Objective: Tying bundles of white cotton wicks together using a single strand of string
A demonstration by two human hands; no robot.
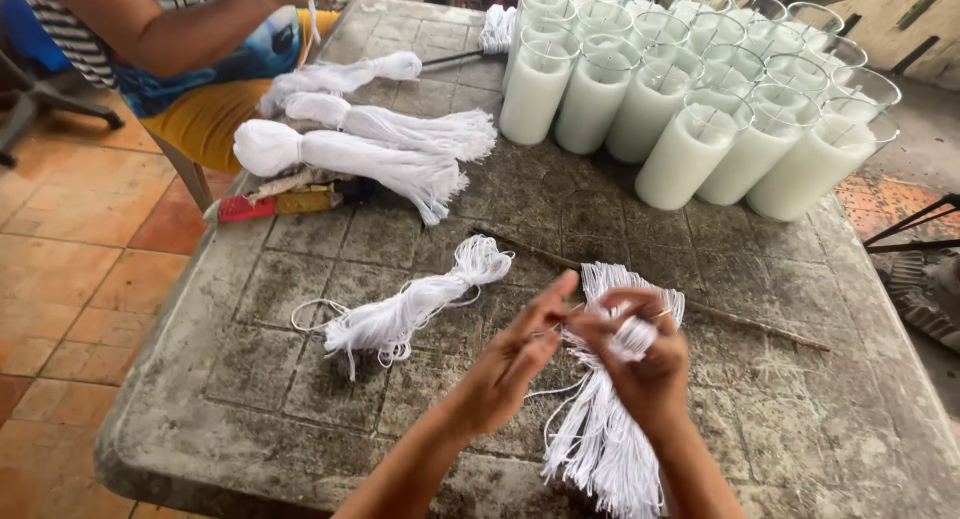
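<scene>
While the right hand (640, 364) grips the white cotton string bundle (605, 434), the left hand (515, 359) should pinch one strand cleanly free

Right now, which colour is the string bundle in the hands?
White; the string bundle shows best in the head view.

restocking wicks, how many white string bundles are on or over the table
6: one in the right hand, one loose mid-table, three by the seated person, one beside the candles. Others may be hidden.
</scene>
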